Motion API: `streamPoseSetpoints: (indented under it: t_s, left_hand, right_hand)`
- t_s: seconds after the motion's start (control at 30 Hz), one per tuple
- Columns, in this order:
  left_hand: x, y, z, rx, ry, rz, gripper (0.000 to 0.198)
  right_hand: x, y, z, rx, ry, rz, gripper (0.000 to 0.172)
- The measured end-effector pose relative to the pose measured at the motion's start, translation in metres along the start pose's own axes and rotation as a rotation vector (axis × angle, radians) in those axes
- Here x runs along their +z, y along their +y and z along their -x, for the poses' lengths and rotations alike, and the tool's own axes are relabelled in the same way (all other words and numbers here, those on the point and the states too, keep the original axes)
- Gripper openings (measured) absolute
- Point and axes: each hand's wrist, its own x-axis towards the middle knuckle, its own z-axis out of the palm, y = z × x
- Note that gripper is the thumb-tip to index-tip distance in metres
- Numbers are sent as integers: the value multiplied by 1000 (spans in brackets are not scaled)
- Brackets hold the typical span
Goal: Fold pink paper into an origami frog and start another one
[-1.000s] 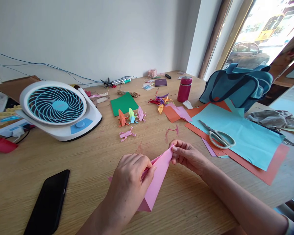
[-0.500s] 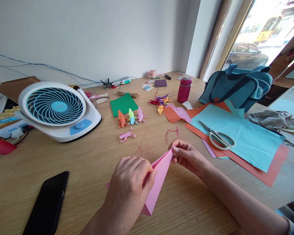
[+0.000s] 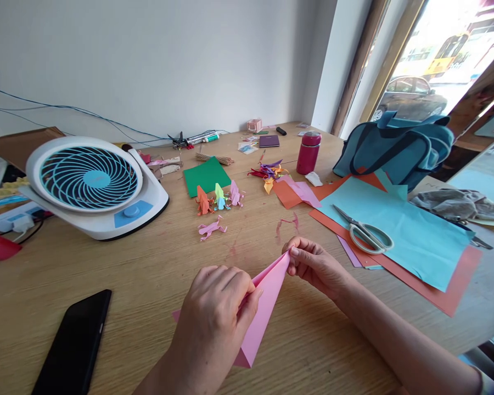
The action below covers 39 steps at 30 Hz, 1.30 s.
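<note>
A folded sheet of pink paper (image 3: 262, 318) is held between both hands over the table, slanting up to a narrow point at the right. My left hand (image 3: 218, 312) pinches its upper edge between thumb and fingers and hides part of the paper. At the pointed end, my right hand (image 3: 308, 262) grips the tip with thumb and forefinger. Beyond the hands lies a pink origami figure (image 3: 211, 228). Behind it stand orange (image 3: 203, 201), green-and-blue (image 3: 221, 196) and pink (image 3: 235, 194) folded paper figures.
To the right, scissors (image 3: 366, 233) rest on light blue paper (image 3: 420, 236) over orange sheets. A teal bag (image 3: 387, 145) and a magenta flask (image 3: 308, 153) stand behind. At left are a white fan (image 3: 99, 186) and a black phone (image 3: 74, 340). Green paper (image 3: 206, 175) lies farther back.
Both hands keep the same pinch on the pink paper. The whole scene sits slightly farther left in the picture, as from a small camera movement.
</note>
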Motion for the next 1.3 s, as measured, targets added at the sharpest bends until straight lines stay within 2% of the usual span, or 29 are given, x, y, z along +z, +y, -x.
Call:
streamPoseSetpoints:
  t_s: [0.53,0.87,1.3]
  left_hand:
    - [0,0,-1,-4,11,-8,23]
    - [1,-2,2,-141,25,-40,21]
    - [-3,-9,-3,-301,9,-7,17]
  right_hand:
    - [-3,2,0,-20,13,18,23]
    - [-2,3,2,-78,3,47,20]
    - [2,-3,2,-130,105,15,21]
